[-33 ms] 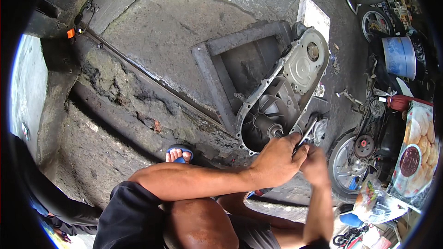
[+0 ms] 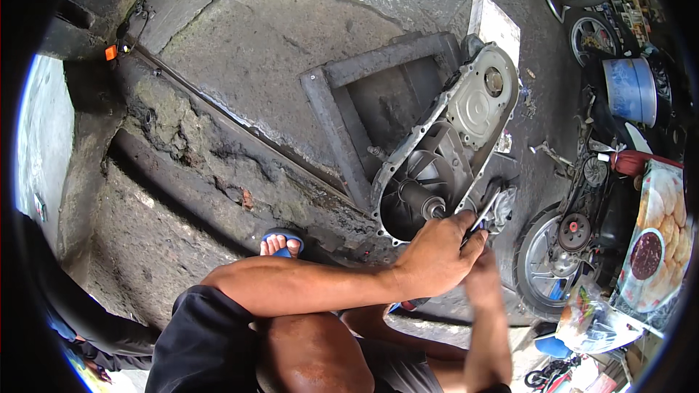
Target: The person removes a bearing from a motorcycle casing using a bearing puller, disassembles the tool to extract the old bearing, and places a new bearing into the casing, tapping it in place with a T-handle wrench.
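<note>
My left hand (image 2: 435, 253) is closed, thumb and fingers pinching a slim silvery metal rod (image 2: 487, 208) whose exact kind I cannot make out. It rests at the near end of a long grey metal engine casing (image 2: 489, 110), beside a shaft tip. Inside the casing is a round finned part (image 2: 424, 167) with a cylindrical hub (image 2: 420, 196). Close below the left fingertips, my right hand (image 2: 482, 276) is smeared by motion. Its fingers, and anything in them, cannot be made out.
A dark square metal frame (image 2: 318, 98) lies under and left of the casing. A crumpled pale wrapping (image 2: 504, 207) is just right of it. Farther right stand a motorcycle wheel (image 2: 537, 262) and a blue bucket (image 2: 629, 91). A concrete ledge (image 2: 182, 153) runs along the left.
My right hand has shifted left and slightly down, and its forearm has swung left. My left hand and the casing stay in place.
</note>
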Demonstrator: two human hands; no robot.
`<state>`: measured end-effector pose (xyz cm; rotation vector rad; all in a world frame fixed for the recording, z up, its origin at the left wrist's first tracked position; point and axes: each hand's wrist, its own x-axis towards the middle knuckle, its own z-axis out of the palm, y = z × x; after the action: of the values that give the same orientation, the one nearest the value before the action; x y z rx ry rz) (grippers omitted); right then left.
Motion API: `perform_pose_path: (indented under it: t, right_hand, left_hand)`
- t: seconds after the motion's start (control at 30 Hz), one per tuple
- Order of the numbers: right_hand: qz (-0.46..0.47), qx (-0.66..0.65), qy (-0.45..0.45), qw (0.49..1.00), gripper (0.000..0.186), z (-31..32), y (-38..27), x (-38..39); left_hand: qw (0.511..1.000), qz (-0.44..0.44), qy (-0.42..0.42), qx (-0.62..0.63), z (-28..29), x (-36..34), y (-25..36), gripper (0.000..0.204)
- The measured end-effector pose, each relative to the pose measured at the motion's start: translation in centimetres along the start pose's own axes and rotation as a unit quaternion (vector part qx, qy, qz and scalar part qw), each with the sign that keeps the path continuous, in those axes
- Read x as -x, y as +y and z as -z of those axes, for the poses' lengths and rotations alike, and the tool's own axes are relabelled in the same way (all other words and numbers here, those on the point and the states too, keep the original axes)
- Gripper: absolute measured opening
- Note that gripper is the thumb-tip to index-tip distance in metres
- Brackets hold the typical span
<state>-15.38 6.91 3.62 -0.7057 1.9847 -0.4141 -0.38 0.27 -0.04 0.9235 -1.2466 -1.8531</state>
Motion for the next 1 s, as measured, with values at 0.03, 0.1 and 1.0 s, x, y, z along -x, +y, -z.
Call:
perform_pose_path:
  t: [0.03,0.1,1.0]
  right_hand:
    - [0.188,0.181,0.042,0.964,0.019,-1.6,3.8,2.1]
    - [0.354,0.349,0.08,0.864,0.02,-4.9,6.9,3.7]
    - [0.013,-0.107,0.029,0.994,0.023,-3.7,3.0,3.4]
  left_hand:
    - [1.0,-0.003,-0.007,0.005,-0.4,-0.2,0.3,0.027]
    - [0.999,0.024,-0.028,0.018,-0.6,-0.4,0.4,0.028]
    - [0.999,0.01,-0.014,0.031,-0.4,-0.3,0.6,0.029]
